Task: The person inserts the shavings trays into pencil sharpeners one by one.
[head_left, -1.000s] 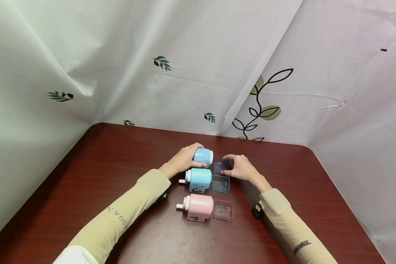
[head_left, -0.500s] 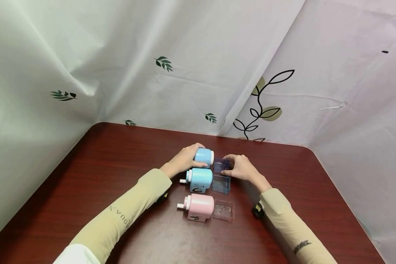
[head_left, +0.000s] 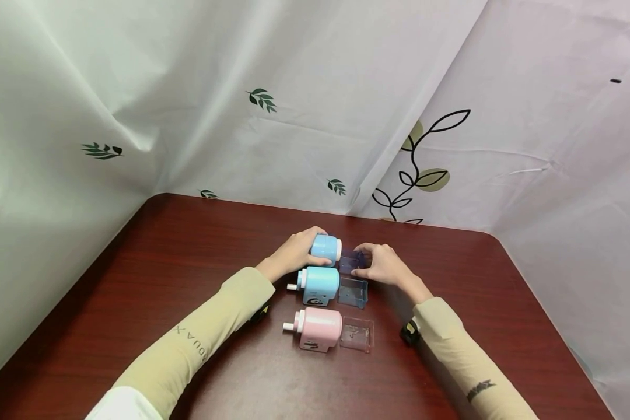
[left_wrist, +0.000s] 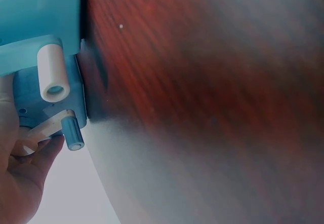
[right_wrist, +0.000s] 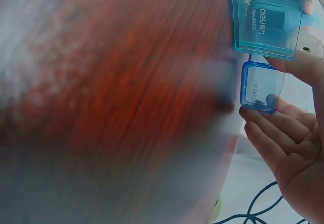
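At the far end of a row of crank pencil sharpeners, my left hand grips the blue pencil sharpener, thumb on its near side. Its crank shows in the left wrist view. Just right of that sharpener, my right hand holds a dark blue see-through shavings drawer between thumb and fingers. The right wrist view shows this drawer with small dark bits inside. Nearer stand a light blue sharpener and a pink sharpener.
A clear blue drawer lies right of the light blue sharpener, and a clear pink drawer right of the pink one. The dark red table ends at a white patterned curtain. Cables show in the right wrist view.
The head view shifts very slightly. Both hands keep their hold, and the sharpeners and drawers stay in place relative to each other.
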Demonstrator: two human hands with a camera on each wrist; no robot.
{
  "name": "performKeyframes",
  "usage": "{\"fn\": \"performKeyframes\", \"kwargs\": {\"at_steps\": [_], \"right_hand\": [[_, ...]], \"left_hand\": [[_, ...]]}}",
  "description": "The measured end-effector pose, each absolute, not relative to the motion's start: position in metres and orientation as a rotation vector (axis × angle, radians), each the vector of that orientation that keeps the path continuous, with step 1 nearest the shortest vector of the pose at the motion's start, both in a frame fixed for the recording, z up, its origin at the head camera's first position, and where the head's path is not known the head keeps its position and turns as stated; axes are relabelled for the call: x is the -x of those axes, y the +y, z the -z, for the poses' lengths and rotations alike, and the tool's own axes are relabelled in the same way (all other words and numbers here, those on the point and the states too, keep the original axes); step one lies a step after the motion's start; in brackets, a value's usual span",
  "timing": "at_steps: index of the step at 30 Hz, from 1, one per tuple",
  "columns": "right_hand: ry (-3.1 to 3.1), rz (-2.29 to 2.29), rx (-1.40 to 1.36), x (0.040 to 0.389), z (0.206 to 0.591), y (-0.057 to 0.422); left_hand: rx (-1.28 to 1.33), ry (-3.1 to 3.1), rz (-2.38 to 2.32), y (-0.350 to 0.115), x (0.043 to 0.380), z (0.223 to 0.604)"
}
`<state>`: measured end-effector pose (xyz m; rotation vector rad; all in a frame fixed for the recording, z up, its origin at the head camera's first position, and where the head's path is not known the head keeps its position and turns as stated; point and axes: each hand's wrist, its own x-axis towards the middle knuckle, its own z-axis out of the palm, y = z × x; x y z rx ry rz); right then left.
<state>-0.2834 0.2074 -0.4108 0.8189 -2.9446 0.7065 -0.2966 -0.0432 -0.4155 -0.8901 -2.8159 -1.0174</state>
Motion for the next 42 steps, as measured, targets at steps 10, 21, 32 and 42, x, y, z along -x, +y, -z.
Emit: {"fn": "performKeyframes", "kwargs": {"at_steps": [10, 21, 32, 42], "right_hand": [[-2.924, -0.698, -0.847, 0.2849, 0.4125, 0.2050], [-2.931, -0.709, -0.866, 0.2871, 0.4130, 0.2018], [-2.929, -0.721, -0.893, 0.2868, 0.4130, 0.2002], [-2.932, -0.740, -0.889, 0.2864, 0.4128, 0.1998]], "left_hand": [[0.896, -2.817, 1.035, -0.0430, 0.2976, 0.4155], [0.907, -2.809, 1.020, -0.0448, 0.2959, 0.4144], [0.899, -2.809, 1.030, -0.0443, 0.2963, 0.4143], [0.895, -2.812, 1.032, -0.0432, 0.2973, 0.4157]]}}
